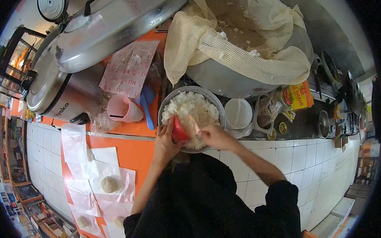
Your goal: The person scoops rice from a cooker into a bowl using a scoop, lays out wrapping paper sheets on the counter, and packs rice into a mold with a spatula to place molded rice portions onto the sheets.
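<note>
The left hand point(167, 141) is gripping a red cup point(180, 130) at the 8 o'clock side of the metal bowl point(161, 123), over the white rice point(182, 104). The right hand point(217, 137), at 4 o'clock, is closing around a pale utensil point(194, 123) whose far end is pointing into the bowl beside the cup. A white container point(238, 113) is sitting at 3 o'clock; a blue scoop point(147, 113) is lying at 9 o'clock. A cloth-lined pot point(227, 80) is standing at 1 o'clock.
</note>
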Available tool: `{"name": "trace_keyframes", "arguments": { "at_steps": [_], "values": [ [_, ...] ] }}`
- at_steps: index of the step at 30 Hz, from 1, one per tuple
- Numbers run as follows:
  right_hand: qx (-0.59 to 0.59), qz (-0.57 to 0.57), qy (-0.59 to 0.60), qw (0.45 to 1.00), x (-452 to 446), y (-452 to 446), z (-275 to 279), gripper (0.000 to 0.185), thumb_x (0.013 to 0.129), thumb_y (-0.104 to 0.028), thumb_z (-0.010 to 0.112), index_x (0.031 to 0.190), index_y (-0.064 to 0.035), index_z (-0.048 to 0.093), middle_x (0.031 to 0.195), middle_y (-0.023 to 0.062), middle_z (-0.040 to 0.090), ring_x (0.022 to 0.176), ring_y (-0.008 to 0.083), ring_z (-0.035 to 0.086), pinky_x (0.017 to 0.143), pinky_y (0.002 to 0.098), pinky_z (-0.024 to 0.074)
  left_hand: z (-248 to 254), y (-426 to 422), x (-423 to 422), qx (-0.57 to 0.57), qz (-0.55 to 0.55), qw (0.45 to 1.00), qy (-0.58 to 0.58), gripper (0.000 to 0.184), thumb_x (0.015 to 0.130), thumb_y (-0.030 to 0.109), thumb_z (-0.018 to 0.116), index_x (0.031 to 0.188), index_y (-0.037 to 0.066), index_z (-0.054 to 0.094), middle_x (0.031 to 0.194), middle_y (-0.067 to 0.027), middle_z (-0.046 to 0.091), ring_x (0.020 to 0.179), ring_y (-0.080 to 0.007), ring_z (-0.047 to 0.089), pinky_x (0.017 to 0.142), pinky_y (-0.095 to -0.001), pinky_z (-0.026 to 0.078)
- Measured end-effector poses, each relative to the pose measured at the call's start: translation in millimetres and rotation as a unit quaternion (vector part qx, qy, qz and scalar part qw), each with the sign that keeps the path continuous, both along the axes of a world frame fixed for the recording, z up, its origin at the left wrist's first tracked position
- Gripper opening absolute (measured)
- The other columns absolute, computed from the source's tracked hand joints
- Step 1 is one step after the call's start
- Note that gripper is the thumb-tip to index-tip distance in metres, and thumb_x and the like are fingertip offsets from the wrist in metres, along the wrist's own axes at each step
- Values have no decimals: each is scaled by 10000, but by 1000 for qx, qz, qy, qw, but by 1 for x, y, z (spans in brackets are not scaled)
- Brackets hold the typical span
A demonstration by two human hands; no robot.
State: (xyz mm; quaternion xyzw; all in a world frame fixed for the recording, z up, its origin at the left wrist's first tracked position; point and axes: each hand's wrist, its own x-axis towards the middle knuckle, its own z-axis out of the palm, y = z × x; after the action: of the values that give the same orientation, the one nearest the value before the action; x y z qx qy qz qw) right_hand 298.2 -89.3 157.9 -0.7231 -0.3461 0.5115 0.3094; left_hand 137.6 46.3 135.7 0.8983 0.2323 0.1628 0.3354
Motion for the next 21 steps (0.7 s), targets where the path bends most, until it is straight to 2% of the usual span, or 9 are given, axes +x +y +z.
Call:
{"name": "trace_keyframes", "arguments": {
  "at_steps": [2, 5, 6, 9, 12, 14, 17, 19, 21],
  "values": [
    [105, 2, -163, 981, -35, 1, -15, 232, 892, -181, 489, 981, 24, 551, 688, 246, 591, 586, 368, 589, 546, 422, 457, -3, -2, -2, -4, 11, 1000, -4, 916, 537, 124, 797, 1332, 18, 353, 1241, -193, 490, 1033, -392, 488, 902, -417, 411],
    [164, -50, -219, 960, -62, -2, -21, 169, 854, -97, 501, 947, 38, 541, 768, 283, 568, 697, 397, 592, 644, 449, 436, -1, -3, -3, 15, -1, 1000, -18, 912, 548, 118, 787, 1332, -8, 338, 1249, -197, 486, 1034, -385, 491, 909, -414, 396],
    [144, -41, -211, 966, -61, -3, -14, 138, 842, -80, 508, 918, 24, 557, 774, 273, 581, 748, 401, 598, 650, 467, 442, -1, -4, -4, 20, -5, 1000, -16, 901, 562, 125, 782, 1329, -20, 333, 1248, -203, 485, 1034, -384, 492, 915, -412, 388],
    [116, 37, -183, 975, -36, -17, -16, 191, 875, -123, 473, 967, 13, 572, 789, 248, 601, 730, 414, 589, 677, 471, 457, -1, -3, -10, 33, -20, 999, -9, 864, 605, 147, 766, 1318, -56, 321, 1245, -223, 481, 1038, -383, 493, 935, -409, 363],
    [19, 99, -132, 986, 22, -30, 15, 211, 866, -142, 519, 1013, -17, 605, 686, 187, 595, 608, 221, 612, 583, 387, 459, 2, -3, -12, 30, -28, 999, -11, 827, 642, 172, 750, 1304, -77, 322, 1241, -246, 475, 1051, -385, 490, 958, -412, 341],
    [35, 99, -149, 983, 43, -30, 46, 211, 863, -157, 539, 999, -19, 625, 644, 154, 591, 560, 156, 572, 541, 352, 437, 1, -4, -15, 16, -20, 1000, -11, 810, 658, 189, 744, 1298, -81, 327, 1237, -258, 473, 1059, -387, 488, 969, -422, 331],
    [65, 50, -250, 965, 64, -3, 12, 200, 870, -174, 539, 918, -3, 631, 599, 108, 568, 523, 146, 522, 537, 347, 431, -10, -8, -16, 54, 0, 999, -6, 804, 651, 178, 748, 1292, -81, 336, 1228, -262, 477, 1074, -394, 480, 972, -431, 332],
    [86, 82, -207, 971, 72, 15, -21, 220, 884, -205, 536, 881, 0, 619, 563, 76, 526, 490, 129, 485, 497, 325, 422, -11, -8, -13, 41, 14, 999, -19, 809, 643, 169, 752, 1292, -78, 337, 1209, -257, 491, 1066, -405, 476, 960, -435, 344],
    [63, 107, -125, 984, 71, 25, -18, 250, 897, -235, 529, 851, -2, 605, 539, 41, 487, 461, 109, 455, 449, 299, 399, -13, -11, -12, 32, 30, 999, -24, 817, 633, 160, 757, 1292, -77, 338, 1187, -253, 504, 1057, -415, 474, 949, -436, 355]
  ]
}}
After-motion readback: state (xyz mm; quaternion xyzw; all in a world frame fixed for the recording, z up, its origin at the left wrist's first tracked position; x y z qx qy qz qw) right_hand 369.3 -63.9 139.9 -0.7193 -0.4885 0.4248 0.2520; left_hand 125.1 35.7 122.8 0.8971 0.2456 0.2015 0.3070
